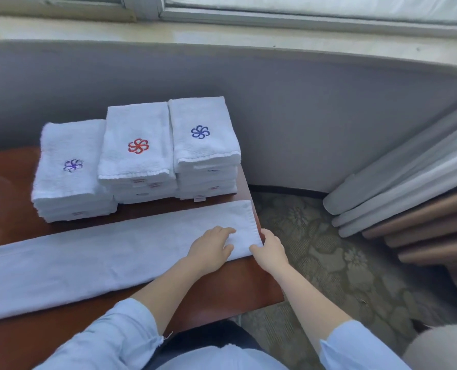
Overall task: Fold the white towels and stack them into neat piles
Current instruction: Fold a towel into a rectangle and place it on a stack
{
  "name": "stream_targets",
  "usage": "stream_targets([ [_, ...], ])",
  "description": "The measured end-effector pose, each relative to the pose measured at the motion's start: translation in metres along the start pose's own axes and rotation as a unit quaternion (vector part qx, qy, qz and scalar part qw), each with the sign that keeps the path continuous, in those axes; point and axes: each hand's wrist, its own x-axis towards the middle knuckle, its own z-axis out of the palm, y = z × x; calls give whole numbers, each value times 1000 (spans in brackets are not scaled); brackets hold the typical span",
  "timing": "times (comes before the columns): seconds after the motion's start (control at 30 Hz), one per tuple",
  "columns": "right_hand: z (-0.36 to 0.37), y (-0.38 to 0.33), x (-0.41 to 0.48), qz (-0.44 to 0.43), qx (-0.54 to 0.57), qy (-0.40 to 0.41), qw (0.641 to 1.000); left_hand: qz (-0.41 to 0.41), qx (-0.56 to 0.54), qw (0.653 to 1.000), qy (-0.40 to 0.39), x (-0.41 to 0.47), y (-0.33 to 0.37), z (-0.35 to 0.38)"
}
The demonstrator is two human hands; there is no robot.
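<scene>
A long white towel [110,257], folded into a narrow strip, lies across the brown table [222,297] from the left edge to the right corner. My left hand [211,249] rests on the strip's right end with fingers bent over the cloth. My right hand [268,249] pinches the near right corner of that end at the table's edge. Behind the strip stand three piles of folded white towels: one with a purple emblem [72,166], one with a red emblem [138,148], one with a blue emblem [203,134].
The table's right edge drops off to patterned carpet [328,263]. A grey wall [302,116] under a window sill runs behind the piles. Grey and brown curtain folds [408,209] hang at the right.
</scene>
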Motion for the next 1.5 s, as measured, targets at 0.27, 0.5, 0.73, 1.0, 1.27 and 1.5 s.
stream_targets([
  [0.27, -6, -8, 11, 12, -42, 18, 999, -16, 72, 994, -78, 19, 1, 0],
  [0.5, -11, -16, 18, 50, 29, -13, 998, -19, 91, 990, -104, 29, 5, -4],
  [0.73, -18, -26, 22, 143, 282, -100, 943, -39, 20, 990, -132, 31, 8, -10],
  [1.0, -8, -34, 12, -102, 201, -59, 973, -182, -433, 881, -60, 18, 16, -33],
  [1.27, 23, -73, -13, -139, 299, -162, 930, -235, -502, 823, 125, -24, -7, -49],
  [1.5, 53, -104, -36, -236, 217, -59, 946, -237, -430, 839, 232, -75, -54, -69],
])
